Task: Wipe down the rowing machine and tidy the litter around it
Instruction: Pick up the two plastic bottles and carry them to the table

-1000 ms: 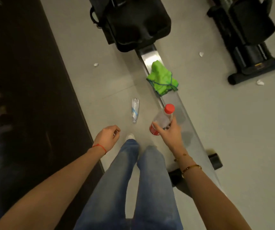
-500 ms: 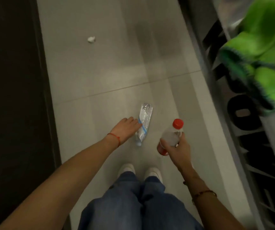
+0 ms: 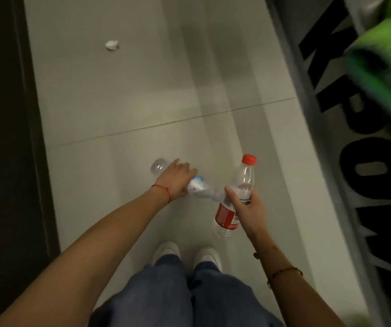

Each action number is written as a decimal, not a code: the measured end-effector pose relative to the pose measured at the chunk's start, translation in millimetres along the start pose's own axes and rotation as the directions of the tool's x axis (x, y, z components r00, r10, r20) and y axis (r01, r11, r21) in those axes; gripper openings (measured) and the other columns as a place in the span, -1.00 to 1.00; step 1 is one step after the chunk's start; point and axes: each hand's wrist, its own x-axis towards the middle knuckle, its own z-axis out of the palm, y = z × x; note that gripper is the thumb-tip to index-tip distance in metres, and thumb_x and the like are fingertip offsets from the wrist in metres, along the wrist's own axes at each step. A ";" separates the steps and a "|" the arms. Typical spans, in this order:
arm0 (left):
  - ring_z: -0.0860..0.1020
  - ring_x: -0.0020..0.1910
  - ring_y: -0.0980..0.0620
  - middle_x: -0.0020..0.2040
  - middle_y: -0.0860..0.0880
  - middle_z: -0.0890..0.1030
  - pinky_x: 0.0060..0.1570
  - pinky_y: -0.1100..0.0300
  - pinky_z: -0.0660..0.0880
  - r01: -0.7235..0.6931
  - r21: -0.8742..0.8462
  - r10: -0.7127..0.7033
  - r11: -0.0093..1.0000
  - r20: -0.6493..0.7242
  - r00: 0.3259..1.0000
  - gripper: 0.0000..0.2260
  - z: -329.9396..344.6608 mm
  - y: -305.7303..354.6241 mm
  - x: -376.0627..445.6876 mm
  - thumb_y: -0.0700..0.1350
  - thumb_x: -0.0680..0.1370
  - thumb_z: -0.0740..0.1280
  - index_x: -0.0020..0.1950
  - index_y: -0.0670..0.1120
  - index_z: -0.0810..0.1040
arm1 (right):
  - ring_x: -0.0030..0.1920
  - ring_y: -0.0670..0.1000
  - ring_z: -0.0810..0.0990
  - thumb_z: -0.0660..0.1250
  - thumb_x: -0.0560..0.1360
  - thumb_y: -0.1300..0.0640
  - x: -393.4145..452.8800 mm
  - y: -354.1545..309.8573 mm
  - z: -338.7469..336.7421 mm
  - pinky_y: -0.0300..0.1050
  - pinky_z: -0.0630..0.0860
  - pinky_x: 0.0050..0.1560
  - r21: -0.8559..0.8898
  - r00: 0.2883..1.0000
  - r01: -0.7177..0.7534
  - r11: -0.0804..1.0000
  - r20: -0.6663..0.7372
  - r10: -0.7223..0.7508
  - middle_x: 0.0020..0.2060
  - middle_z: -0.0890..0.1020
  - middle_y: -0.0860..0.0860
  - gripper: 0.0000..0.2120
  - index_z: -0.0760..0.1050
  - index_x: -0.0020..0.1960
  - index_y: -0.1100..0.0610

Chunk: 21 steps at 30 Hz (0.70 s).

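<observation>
My left hand [image 3: 176, 179] is closed around a crushed clear bottle with a blue label [image 3: 198, 186], low over the grey floor; the bottle's base sticks out past my fingers to the left. Held upright in my right hand [image 3: 246, 206] is a clear bottle with a red cap and red label [image 3: 240, 192], just right of the crushed one. The rowing machine's rail [image 3: 355, 161], grey with big black letters, runs down the right side. A bright green cloth [image 3: 385, 57] lies on it at the top right, blurred.
A crumpled white paper scrap [image 3: 112, 44] lies on the floor at the upper left. A dark wall or panel [image 3: 3, 138] borders the floor on the left. My white shoes [image 3: 187, 254] and jeans are at the bottom centre.
I have bent down closer to the floor. My left hand reached the crushed bottle, closed on it and turned it sideways. The right hand kept its red-capped bottle.
</observation>
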 end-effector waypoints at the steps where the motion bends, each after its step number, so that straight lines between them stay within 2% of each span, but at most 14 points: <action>1: 0.51 0.10 -0.19 0.12 -0.16 0.50 0.19 0.06 0.35 0.117 -0.135 -0.111 0.984 0.050 0.993 -0.54 -18.2 5.2 -22.9 -0.04 0.41 0.41 0.28 -0.09 0.42 | -0.09 -0.16 0.61 0.43 0.44 -0.06 -15.5 -18.3 -4.3 -0.32 0.48 -0.15 0.010 1.000 -0.011 1.000 0.026 0.011 -0.08 0.62 -0.12 -0.68 0.46 0.12 0.01; 3: 0.54 0.02 -0.20 0.10 -0.16 0.48 -0.07 0.11 0.40 0.291 -0.347 -0.287 0.892 0.066 0.956 -0.48 -58.8 15.9 -73.3 0.05 0.39 0.42 0.28 -0.08 0.40 | -0.07 -0.15 0.60 0.40 0.45 -0.09 -50.0 -56.7 -14.7 -0.30 0.49 -0.14 0.023 0.997 -0.024 0.999 0.076 0.022 -0.05 0.62 -0.10 -0.66 0.44 0.15 -0.01; 4: 0.55 -0.03 -0.18 0.06 -0.15 0.48 -0.12 0.12 0.43 0.355 -0.425 -0.362 0.833 0.067 0.930 -0.47 -82.9 22.1 -100.2 0.09 0.36 0.43 0.26 -0.07 0.40 | -0.06 -0.13 0.61 0.39 0.45 -0.13 -69.5 -77.1 -21.9 -0.28 0.50 -0.12 0.025 0.995 -0.038 0.999 0.098 0.035 -0.04 0.62 -0.10 -0.64 0.44 0.17 -0.03; 6: 0.56 -0.11 -0.13 -0.03 -0.10 0.51 -0.15 0.11 0.50 0.452 -0.559 -0.481 0.695 0.106 0.870 -0.50 -137.8 37.8 -155.5 0.19 0.29 0.38 0.13 -0.01 0.42 | -0.07 -0.10 0.64 0.38 0.41 -0.22 -111.9 -119.6 -40.9 -0.20 0.54 -0.08 0.026 0.991 -0.070 0.997 0.113 0.067 -0.06 0.64 -0.11 -0.61 0.47 0.14 -0.06; 9: 0.57 -0.20 -0.03 -0.16 -0.03 0.56 -0.20 0.09 0.54 0.512 -0.685 -0.590 0.518 0.147 0.794 -0.58 -229.5 70.5 -237.2 0.23 0.25 0.38 -0.04 0.03 0.41 | -0.09 -0.09 0.66 0.42 0.36 -0.27 -183.3 -184.8 -78.4 -0.12 0.59 -0.02 0.023 0.992 -0.086 0.996 0.098 0.083 -0.09 0.67 -0.07 -0.59 0.52 0.06 -0.05; 14: 0.60 -0.12 0.01 -0.09 -0.01 0.60 -0.04 0.08 0.58 0.542 -0.788 -0.682 0.293 0.225 0.696 -0.55 -363.7 144.0 -352.3 0.14 0.33 0.51 0.08 0.01 0.45 | -0.12 -0.02 0.69 0.43 0.17 -0.44 -306.4 -272.5 -155.6 0.03 0.63 0.00 0.019 0.977 -0.168 0.986 0.136 0.164 -0.10 0.68 -0.01 -0.34 0.51 0.06 0.00; 16: 0.61 -0.08 -0.01 -0.05 -0.02 0.60 0.01 0.06 0.58 0.558 -0.792 -0.700 0.248 0.251 0.668 -0.51 -403.2 175.0 -389.0 0.18 0.32 0.51 0.11 0.00 0.46 | -0.12 -0.05 0.69 0.44 0.18 -0.43 -353.7 -297.4 -187.3 -0.06 0.64 -0.05 0.014 0.972 -0.189 0.982 0.143 0.186 -0.09 0.69 -0.02 -0.35 0.53 0.07 -0.01; 19: 0.60 -0.06 -0.02 -0.05 -0.04 0.61 -0.02 0.14 0.53 0.581 -0.779 -0.687 0.237 0.289 0.667 -0.54 -448.3 218.2 -428.0 0.18 0.35 0.49 0.09 -0.05 0.51 | -0.20 -0.10 0.67 0.47 0.35 -0.21 -413.6 -326.4 -230.4 -0.30 0.55 -0.26 0.062 0.978 -0.183 0.981 0.115 0.176 -0.12 0.69 0.01 -0.58 0.57 0.04 0.05; 21: 0.60 -0.06 -0.05 -0.06 -0.06 0.63 -0.03 0.16 0.49 0.583 -0.772 -0.667 0.254 0.297 0.683 -0.59 -469.1 239.5 -440.6 0.17 0.37 0.49 0.04 -0.07 0.55 | -0.26 -0.09 0.66 0.47 0.39 -0.13 -438.4 -333.9 -254.2 -0.26 0.57 -0.27 0.094 0.978 -0.195 0.976 0.090 0.186 -0.17 0.69 0.07 -0.69 0.57 -0.03 0.08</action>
